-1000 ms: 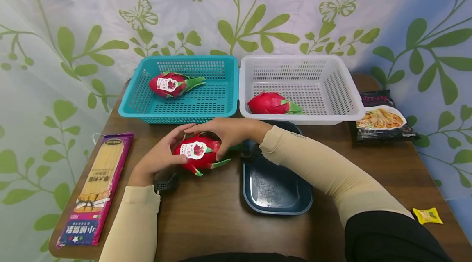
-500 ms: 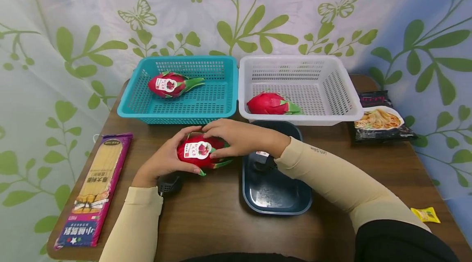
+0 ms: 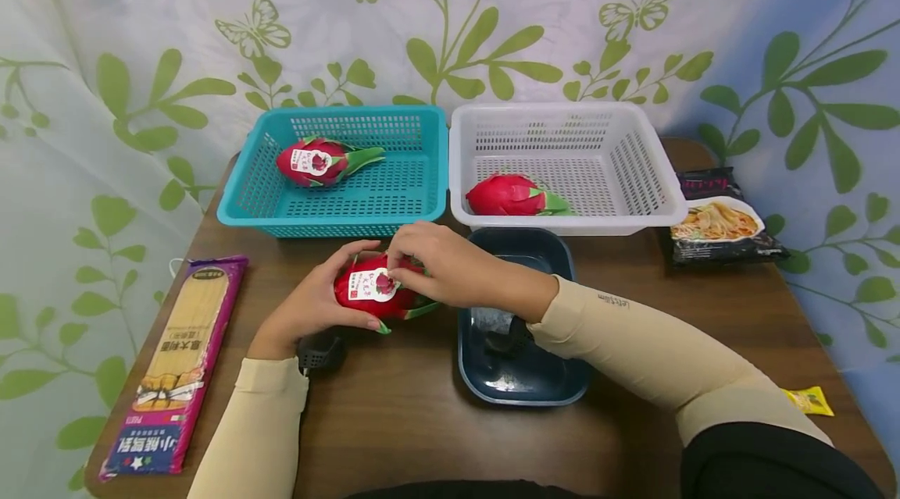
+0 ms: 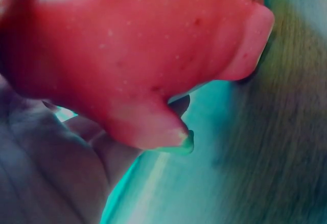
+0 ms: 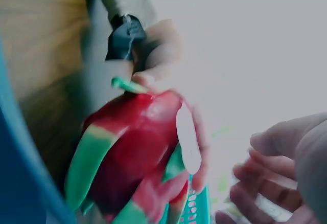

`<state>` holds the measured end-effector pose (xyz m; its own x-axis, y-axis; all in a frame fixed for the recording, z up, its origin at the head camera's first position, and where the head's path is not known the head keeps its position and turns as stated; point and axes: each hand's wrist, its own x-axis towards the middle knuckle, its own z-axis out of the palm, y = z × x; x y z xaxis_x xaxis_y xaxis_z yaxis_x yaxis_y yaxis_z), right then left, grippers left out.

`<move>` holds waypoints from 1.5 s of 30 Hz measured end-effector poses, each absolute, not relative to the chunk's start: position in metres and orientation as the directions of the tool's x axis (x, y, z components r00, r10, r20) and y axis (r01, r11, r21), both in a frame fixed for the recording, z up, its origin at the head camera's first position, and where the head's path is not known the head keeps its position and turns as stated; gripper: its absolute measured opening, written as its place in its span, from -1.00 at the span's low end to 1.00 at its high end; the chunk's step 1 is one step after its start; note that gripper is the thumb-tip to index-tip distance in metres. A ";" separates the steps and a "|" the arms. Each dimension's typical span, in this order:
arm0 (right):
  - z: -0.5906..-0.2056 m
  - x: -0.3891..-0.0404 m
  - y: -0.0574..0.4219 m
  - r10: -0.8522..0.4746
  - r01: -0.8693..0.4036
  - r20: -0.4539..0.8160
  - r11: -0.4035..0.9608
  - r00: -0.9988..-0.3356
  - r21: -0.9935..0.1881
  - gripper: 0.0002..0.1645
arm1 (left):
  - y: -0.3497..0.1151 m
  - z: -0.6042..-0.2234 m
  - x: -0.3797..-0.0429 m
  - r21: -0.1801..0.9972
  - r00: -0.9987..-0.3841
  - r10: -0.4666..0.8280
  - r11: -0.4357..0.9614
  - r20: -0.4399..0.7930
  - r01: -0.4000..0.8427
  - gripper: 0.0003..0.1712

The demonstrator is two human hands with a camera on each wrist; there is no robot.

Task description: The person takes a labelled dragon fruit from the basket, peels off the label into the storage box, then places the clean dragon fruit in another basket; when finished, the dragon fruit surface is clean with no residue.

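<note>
Near the middle of the table, my left hand (image 3: 315, 302) grips a red dragon fruit (image 3: 344, 294) from its left side, with the thumb along the near side and fingers along the far side. The fruit has a white label (image 3: 367, 286) on top and green-tipped scales. Over its right end hovers my right hand (image 3: 457, 269), fingers loosely bent and the thumb close to them. In the right wrist view these fingers (image 5: 271, 183) stand apart from the dragon fruit (image 5: 145, 132), with nothing seen between them. The left wrist view shows the fruit's red underside (image 4: 143, 45) against the palm.
A teal basket (image 3: 242, 202) and a white basket (image 3: 661, 202) at the back each hold a dragon fruit. A dark blue tray (image 3: 523, 397) lies under my right forearm. Spaghetti (image 3: 179, 358) lies left; a black noodle packet (image 3: 724, 226) and a yellow wrapper (image 3: 808, 400) lie right.
My right hand has come off the fruit's right side and its fingers have drawn together above the label's right end. The left hand keeps its hold on the dragon fruit.
</note>
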<state>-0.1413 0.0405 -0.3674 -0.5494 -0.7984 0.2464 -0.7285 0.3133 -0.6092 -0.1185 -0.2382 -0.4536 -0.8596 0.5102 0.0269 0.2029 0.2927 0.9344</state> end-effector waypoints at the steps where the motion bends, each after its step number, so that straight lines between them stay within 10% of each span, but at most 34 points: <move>1: -0.366 -0.141 0.040 -0.791 -0.706 0.212 0.347 -0.574 -0.618 -0.63 | -0.239 -0.452 -0.119 0.934 -0.861 0.507 0.294 0.030 0.206 0.19; 8: -0.377 -0.139 0.031 -0.758 -0.642 0.050 0.513 -0.650 -0.570 -0.57 | -0.239 -0.452 -0.118 0.928 -0.861 0.508 0.313 0.017 0.203 0.19; 24: -0.356 -0.110 0.042 -0.695 -0.636 0.352 0.194 -0.627 -0.747 -0.79 | -0.236 -0.454 -0.120 0.928 -0.856 0.515 0.302 0.035 0.220 0.24; 33: -0.352 -0.122 0.134 -0.569 -0.360 0.008 0.509 -0.822 -0.782 -0.89 | -0.238 -0.451 -0.120 0.921 -0.869 0.495 0.339 -0.001 0.192 0.19; 45: -0.391 -0.109 0.158 -0.471 -0.216 -0.389 0.812 -0.792 -0.542 -0.87 | -0.238 -0.453 -0.121 0.918 -0.873 0.487 0.344 0.004 0.196 0.19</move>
<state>-0.1087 0.1582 -0.3906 -0.7918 -0.4706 -0.3894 -0.2164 0.8123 -0.5415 -0.1206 -0.2382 -0.4529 -0.8735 0.4868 0.0037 0.1956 0.3439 0.9184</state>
